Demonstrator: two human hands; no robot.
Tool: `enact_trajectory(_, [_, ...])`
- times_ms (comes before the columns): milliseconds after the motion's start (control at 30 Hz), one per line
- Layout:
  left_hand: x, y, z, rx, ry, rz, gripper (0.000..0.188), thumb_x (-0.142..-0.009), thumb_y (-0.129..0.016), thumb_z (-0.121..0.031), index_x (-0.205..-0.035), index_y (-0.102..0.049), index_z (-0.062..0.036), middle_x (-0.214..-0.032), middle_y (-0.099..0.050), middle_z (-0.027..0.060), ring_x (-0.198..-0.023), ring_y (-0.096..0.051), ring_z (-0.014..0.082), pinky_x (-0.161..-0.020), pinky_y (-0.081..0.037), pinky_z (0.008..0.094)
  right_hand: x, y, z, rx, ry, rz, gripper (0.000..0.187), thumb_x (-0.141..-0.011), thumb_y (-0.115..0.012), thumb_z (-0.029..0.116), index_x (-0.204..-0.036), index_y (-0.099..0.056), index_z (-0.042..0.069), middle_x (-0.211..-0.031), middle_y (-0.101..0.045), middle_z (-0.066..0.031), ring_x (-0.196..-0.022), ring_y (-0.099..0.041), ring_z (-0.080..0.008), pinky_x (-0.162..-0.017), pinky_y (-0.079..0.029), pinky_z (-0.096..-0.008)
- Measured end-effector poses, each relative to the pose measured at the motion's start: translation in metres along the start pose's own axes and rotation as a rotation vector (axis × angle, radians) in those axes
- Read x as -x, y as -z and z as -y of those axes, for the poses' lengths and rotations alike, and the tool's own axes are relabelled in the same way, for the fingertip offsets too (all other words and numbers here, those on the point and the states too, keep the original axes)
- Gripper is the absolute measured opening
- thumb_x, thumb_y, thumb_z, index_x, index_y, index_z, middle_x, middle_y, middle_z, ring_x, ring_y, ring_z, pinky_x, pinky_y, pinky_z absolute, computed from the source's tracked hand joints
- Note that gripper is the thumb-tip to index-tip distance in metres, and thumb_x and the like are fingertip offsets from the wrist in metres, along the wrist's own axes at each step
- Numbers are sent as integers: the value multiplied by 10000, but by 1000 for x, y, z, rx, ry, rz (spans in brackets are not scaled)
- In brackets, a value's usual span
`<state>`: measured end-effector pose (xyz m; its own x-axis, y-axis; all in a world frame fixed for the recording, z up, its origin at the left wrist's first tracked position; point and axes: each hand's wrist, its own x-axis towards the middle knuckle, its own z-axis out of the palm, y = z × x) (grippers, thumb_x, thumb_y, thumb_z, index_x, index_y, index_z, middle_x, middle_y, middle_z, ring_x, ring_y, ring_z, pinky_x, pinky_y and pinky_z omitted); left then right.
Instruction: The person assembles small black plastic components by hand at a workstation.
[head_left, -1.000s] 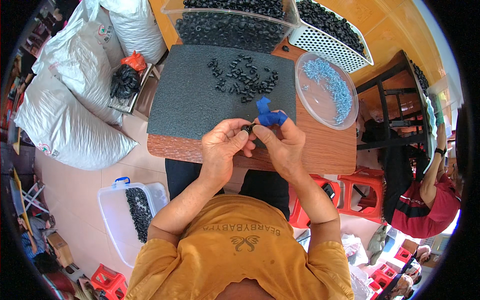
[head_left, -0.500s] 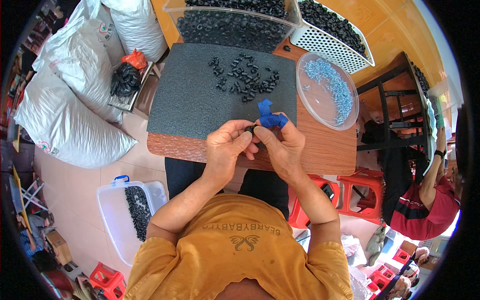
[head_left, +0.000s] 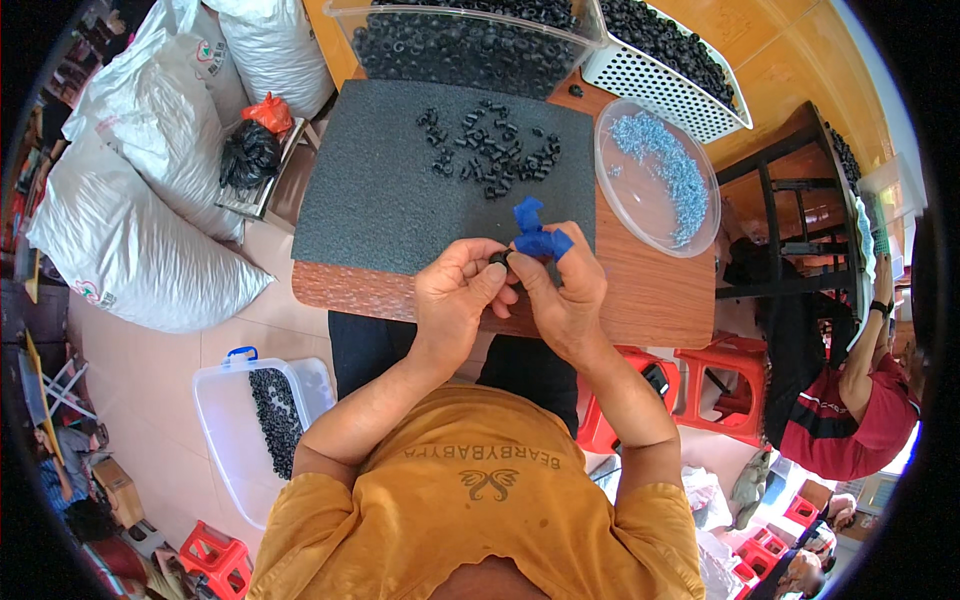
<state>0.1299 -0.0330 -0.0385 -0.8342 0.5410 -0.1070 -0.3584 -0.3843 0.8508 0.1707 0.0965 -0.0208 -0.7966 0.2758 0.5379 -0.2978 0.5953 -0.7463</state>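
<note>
- Over the near part of the brown wooden table (head_left: 655, 305), between two sets of fingertips: one small black part (head_left: 501, 258), partly hidden.
- At its left side, left hand (head_left: 447, 297): thumb and forefinger pinching the part, other fingers curled under.
- At its right side, right hand (head_left: 572, 297): thumb and forefinger closed on the same part, with blue tape (head_left: 540, 243) wrapped around the forefinger, loose end standing up.
- Just beyond the hands, on the table: dark grey textured mat (head_left: 370, 180), with many more black parts (head_left: 495, 157) lying scattered on its far right area.
- To the right of the mat, on the table: round clear tray (head_left: 637, 203), with small light-blue pieces (head_left: 668, 165) gathered mostly along its right side.
- At the far side of the table, next to each other: clear plastic box (head_left: 575, 52) and white perforated basket (head_left: 665, 100), both well filled with similar black pieces (head_left: 665, 45).
</note>
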Motion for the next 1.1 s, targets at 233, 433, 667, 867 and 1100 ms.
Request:
enact_trajectory(233, [-2,2,-3,36,47,4,191,-899,-521,-26,-1073,-538,50,-813,-617,77,-674,-587,110,-582,-487,218,2,-1,-1,29,15,3,149,-690,-657,-44,-805,-571,-5,-806,-580,-142,-722,-541,-314,-607,-435,-371])
enact_trajectory(433, [-3,2,0,49,76,0,193,-893,-541,-41,-1060,-547,55,-813,-625,90,-662,-592,119,-555,-497,229,9,-2,-5,54,10,-2,169,-705,-638,-51,-857,-585,0,-895,-587,-148,-802,-540,-323,-666,-444,-382])
enact_trajectory(667, [-7,2,0,69,67,7,193,-885,-575,-72,-1023,-563,61,-796,-629,100,-639,-592,121,-531,-496,225,10,-1,-4,54,-1,-31,167,-716,-632,-53,-867,-590,4,-912,-586,-144,-813,-538,-321,-687,-444,-382])
enact_trajectory(867, [-10,1,-8,57,157,-5,170,-856,-616,-93,-948,-593,48,-749,-628,100,-571,-580,122,-495,-491,226,11,0,-5,50,29,-27,181,-706,-651,-41,-871,-591,4,-901,-582,-139,-794,-534,-312,-669,-443,-372])
enact_trajectory(1100, [-11,1,-8,92,138,-80,122,-834,-613,-65,-894,-600,40,-719,-626,93,-564,-584,132,-513,-484,243,4,7,4,24,-76,92,331,-657,-732,63,-940,-575,-8,-866,-573,-142,-757,-536,-307,-575,-439,-369])
